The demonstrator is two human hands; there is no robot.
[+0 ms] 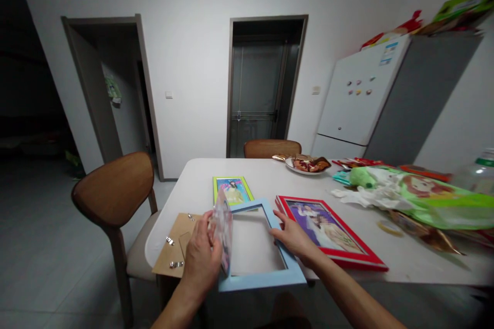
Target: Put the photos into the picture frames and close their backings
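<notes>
My left hand (203, 252) is closed on a photo print (225, 231), which stands nearly edge-on over the left side of a light blue picture frame (266, 280). Whether a clear sheet lies against the print I cannot tell. My right hand (290, 235) grips the frame's right side, thumb and fingers around the border. Through the frame's opening the white tabletop shows. A brown backing board (165, 263) with metal clips lies left of my left hand, partly hidden by it.
Beyond the blue frame lies a yellow-green picture frame (247, 188); a red picture frame (366, 256) is at the right. A plate of food (309, 165), tissues (370, 196) and a green package (443, 211) occupy the table's far right. Wooden chairs (116, 185) stand around the white table (196, 172).
</notes>
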